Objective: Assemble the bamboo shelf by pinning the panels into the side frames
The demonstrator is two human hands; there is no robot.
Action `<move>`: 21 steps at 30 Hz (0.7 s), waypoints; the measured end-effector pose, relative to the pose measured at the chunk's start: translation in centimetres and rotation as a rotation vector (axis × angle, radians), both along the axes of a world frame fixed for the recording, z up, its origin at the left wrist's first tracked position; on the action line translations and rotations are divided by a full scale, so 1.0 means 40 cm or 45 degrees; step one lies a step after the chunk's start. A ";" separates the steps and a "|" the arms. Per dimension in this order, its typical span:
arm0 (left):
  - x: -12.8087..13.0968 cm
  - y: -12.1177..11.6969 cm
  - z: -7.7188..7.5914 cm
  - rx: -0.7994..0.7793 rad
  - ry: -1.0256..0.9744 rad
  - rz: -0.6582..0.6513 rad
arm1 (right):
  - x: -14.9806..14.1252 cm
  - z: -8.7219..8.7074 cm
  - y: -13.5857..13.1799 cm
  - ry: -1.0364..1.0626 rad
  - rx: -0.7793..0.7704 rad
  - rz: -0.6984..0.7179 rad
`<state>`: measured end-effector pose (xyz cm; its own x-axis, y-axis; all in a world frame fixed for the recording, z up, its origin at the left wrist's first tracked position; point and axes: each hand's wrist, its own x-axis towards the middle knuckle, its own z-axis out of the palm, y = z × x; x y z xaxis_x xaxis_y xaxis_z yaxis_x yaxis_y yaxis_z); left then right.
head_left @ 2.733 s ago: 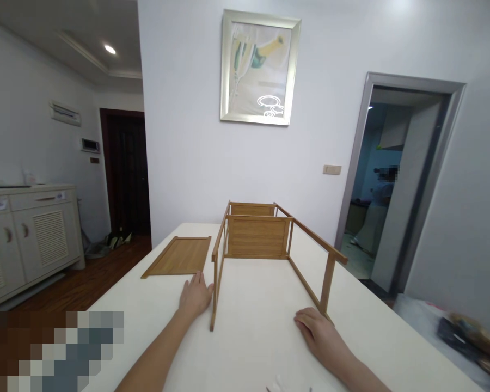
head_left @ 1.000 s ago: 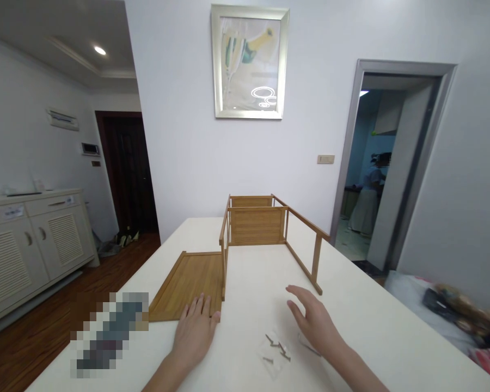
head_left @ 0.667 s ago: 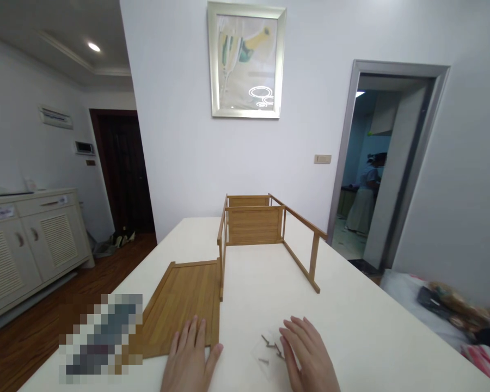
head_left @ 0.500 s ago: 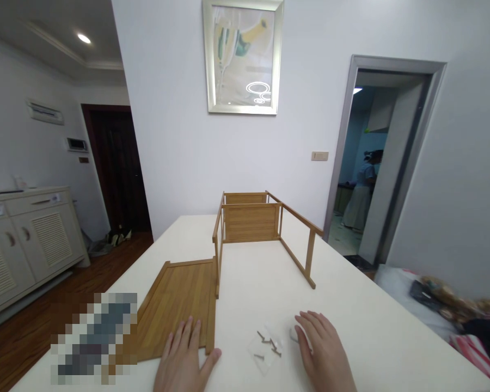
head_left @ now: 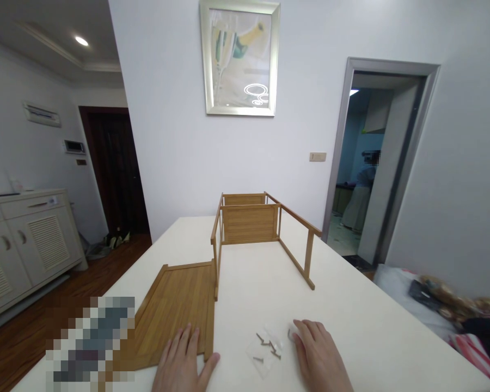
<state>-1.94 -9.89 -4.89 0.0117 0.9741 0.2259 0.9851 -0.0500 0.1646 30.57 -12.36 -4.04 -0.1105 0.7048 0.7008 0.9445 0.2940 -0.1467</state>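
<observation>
My left hand (head_left: 179, 359) lies flat with its fingers stretched over the near edge of a brown wooden shelf panel (head_left: 175, 310). To the right, my right hand (head_left: 320, 354) rests low over the white table, its fingers curled together. A small greyish thing (head_left: 291, 331) pokes out at its fingertips, too little of it showing to name. Between my hands several screws (head_left: 265, 343) lie on a small clear plastic bag (head_left: 263, 370). Beyond them a partly assembled wooden shelf frame (head_left: 308, 256) lies on its side, with panels (head_left: 251, 224) fitted at its far part.
The white table (head_left: 261, 283) reaches to the wall. A blurred-out object (head_left: 93, 343) lies at its left edge. Clothes and bags (head_left: 445, 305) are piled to the right. A person (head_left: 361, 190) stands beyond the doorway. A cabinet (head_left: 32, 234) stands at the left.
The fingers of my right hand have lowered and curled in around the small greyish thing. My left hand stays on the panel. The view has shifted slightly.
</observation>
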 end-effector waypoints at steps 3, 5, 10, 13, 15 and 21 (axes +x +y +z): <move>0.002 -0.002 0.001 -0.008 0.000 -0.012 | -0.007 0.010 -0.011 0.011 -0.062 -0.037; 0.003 -0.003 0.000 -0.002 -0.005 -0.016 | -0.010 0.010 -0.014 0.008 -0.106 -0.041; 0.005 -0.007 0.000 0.032 -0.009 0.011 | -0.020 0.016 -0.021 0.042 -0.247 0.056; 0.008 -0.011 0.008 0.023 0.009 0.020 | -0.025 0.027 -0.032 0.066 -0.314 0.200; 0.009 -0.012 0.014 0.011 0.019 0.028 | -0.024 0.032 -0.038 0.090 -0.325 0.277; 0.007 -0.015 0.017 0.030 0.021 0.025 | -0.021 0.042 -0.042 0.121 -0.320 0.300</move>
<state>-1.67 -10.49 -4.23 -0.0033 0.9686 0.2486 0.9884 -0.0345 0.1476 29.72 -14.05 -2.36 -0.2332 0.8192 0.5239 0.8339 0.4456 -0.3256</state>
